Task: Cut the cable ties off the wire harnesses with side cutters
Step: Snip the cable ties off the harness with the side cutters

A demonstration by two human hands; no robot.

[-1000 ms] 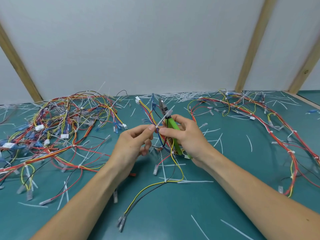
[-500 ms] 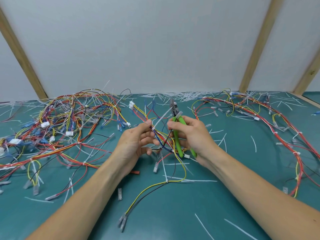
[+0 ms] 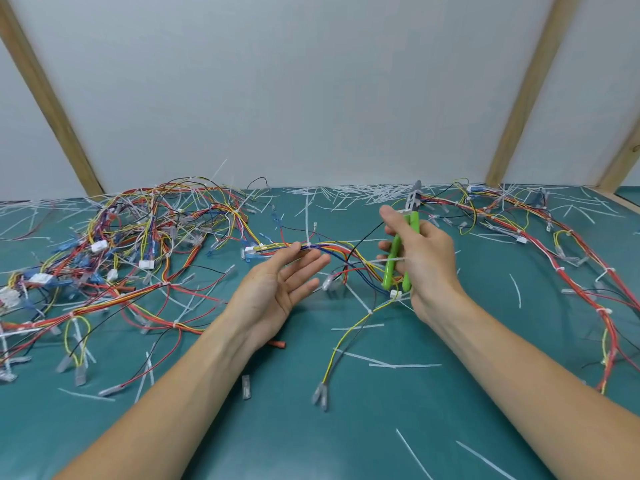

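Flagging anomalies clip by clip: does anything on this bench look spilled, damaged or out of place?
Nothing looks damaged. Cut white tie offcuts litter the green mat, thickest along the back edge, as this job would leave. The right hand grips the green side cutters; the left hand lies open under the harness.

Left hand [image 3: 277, 289] palm-up, fingers straight; right hand [image 3: 420, 261] raised, fingers curled in a grip.

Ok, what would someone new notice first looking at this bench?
Probably the green side cutters, held upright in the right hand at centre right, tip pointing away. Next, the big wire tangle heaped at the left of the green table, with the open left hand under a harness at centre. White cut ties litter the far edge.
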